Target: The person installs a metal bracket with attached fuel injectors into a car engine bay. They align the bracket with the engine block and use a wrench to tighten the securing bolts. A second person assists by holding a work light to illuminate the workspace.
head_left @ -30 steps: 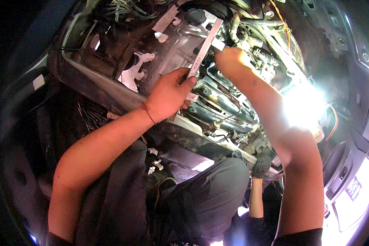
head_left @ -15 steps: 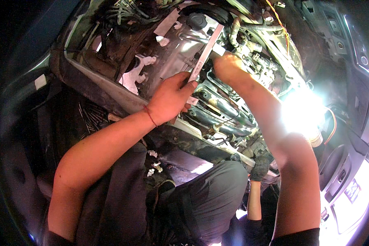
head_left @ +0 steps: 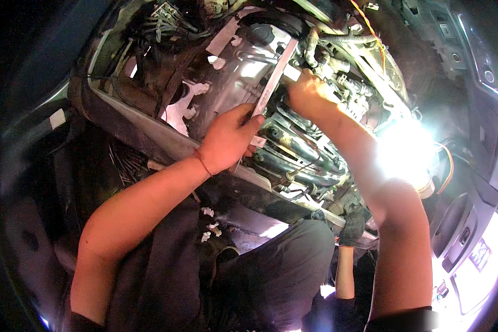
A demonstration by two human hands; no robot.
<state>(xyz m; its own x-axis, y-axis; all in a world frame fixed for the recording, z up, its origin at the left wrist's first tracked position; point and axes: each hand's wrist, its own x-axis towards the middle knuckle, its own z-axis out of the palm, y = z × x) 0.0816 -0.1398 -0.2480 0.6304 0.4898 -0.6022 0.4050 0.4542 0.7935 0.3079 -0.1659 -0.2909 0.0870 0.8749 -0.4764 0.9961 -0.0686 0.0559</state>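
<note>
My left hand [head_left: 231,138] is closed round the lower end of a long, flat, pale bar [head_left: 275,77], thumb on top. The bar slants across the grey engine cover [head_left: 227,88], its far end beside a black round cap [head_left: 262,34]. Below the thumb a small white piece [head_left: 258,142] sticks out by the fingers. On the bar's right, my right hand [head_left: 311,94] reaches down into the engine bay with fingers curled. Its fingertips are hidden, and what they hold cannot be made out. Close to its knuckles is a white tab [head_left: 291,72].
A glaring work lamp [head_left: 406,152] shines beside my right forearm. Pipes and hoses [head_left: 321,47] crowd the engine's far right. Another person's gloved hand [head_left: 352,226] is low at the right, near a dark-trousered knee [head_left: 293,254]. White scraps [head_left: 207,211] lie below the frame edge [head_left: 149,130].
Both hands stay nearly in place, with the bar still in the left. The whole view has shifted slightly, and my left forearm appears a little further right.
</note>
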